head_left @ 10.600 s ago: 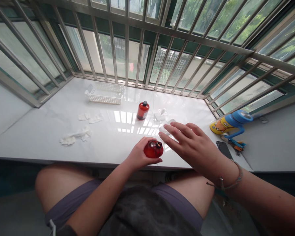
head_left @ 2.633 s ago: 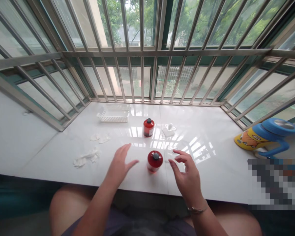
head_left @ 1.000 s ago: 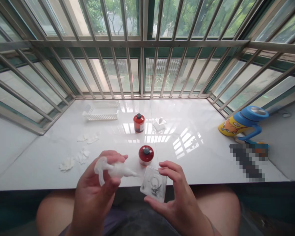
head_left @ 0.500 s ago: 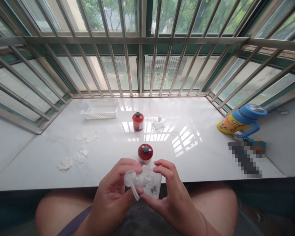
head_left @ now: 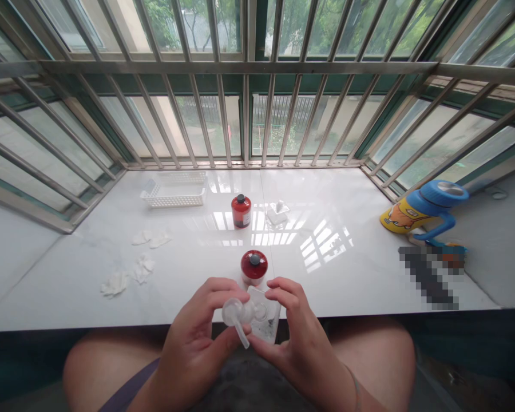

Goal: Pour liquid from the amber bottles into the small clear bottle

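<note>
Low over my lap, just in front of the white sill, both hands meet. My left hand grips a clear plastic pump head with its spout pointing down. My right hand holds a clear square bottle, and the pump sits at the bottle's mouth. A squat red bottle with a dark cap stands on the sill just beyond my fingers. A taller red bottle stands further back at the centre.
A white slotted basket sits at the back left, with crumpled white tissues nearer. A small white object lies beside the far red bottle. A yellow and blue cup lies on its side at right. Window bars close the back.
Earlier my left hand held the squat red bottle; both hands then let go and picked up the pump and the clear bottle. In the last second they have come together, pump to bottle mouth.
</note>
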`<action>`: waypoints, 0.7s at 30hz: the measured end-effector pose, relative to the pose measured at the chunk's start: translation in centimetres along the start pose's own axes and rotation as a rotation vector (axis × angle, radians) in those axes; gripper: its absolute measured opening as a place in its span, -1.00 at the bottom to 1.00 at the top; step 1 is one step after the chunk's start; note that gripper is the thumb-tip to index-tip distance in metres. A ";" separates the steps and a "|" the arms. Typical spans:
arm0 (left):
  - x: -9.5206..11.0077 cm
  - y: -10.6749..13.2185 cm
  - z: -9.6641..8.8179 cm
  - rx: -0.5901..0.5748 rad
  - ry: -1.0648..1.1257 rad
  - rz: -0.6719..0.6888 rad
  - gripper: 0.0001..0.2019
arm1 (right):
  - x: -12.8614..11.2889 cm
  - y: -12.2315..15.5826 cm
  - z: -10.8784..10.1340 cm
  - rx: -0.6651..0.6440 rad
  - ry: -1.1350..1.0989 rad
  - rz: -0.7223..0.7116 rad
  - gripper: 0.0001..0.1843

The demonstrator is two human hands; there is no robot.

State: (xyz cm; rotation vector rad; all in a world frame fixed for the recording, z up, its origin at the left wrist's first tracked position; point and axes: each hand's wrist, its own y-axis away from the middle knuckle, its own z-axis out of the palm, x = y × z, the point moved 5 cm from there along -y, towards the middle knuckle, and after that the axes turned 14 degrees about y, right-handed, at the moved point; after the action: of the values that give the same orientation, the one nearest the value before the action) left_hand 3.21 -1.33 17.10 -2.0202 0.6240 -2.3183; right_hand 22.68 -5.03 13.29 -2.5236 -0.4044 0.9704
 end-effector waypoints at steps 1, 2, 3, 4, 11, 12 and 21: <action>-0.3 0.0 0.1 -0.030 -0.005 -0.020 -0.73 | -0.1 0.0 -0.1 0.007 0.002 -0.003 -0.29; -0.6 -0.1 0.2 -0.066 -0.006 -0.041 -0.73 | -0.2 -0.1 -0.2 0.015 0.004 -0.004 -0.30; -0.9 -0.1 0.3 -0.104 -0.008 -0.063 -0.73 | -0.3 -0.1 -0.3 0.023 0.003 -0.006 -0.31; -1.2 0.0 0.4 -0.139 -0.015 -0.083 -0.74 | -0.4 -0.1 -0.4 0.029 0.000 -0.009 -0.32; -3.0 1.0 0.4 -0.210 -0.098 -0.255 -0.39 | -0.2 -0.1 -0.6 0.030 -0.039 -0.012 -0.26; -3.3 1.1 0.3 -0.224 -0.098 -0.286 -0.29 | -0.2 0.0 -0.6 0.031 -0.046 -0.011 -0.25; -7.1 1.1 0.4 -0.299 -0.023 -0.496 0.10 | 0.3 0.0 -0.5 -0.023 -0.245 0.061 -0.06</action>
State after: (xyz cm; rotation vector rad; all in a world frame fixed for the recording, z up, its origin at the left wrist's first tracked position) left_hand 4.51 -0.56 10.04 -2.5867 0.5443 -2.5766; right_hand 23.20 -5.04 13.45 -2.4565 -0.4141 1.3119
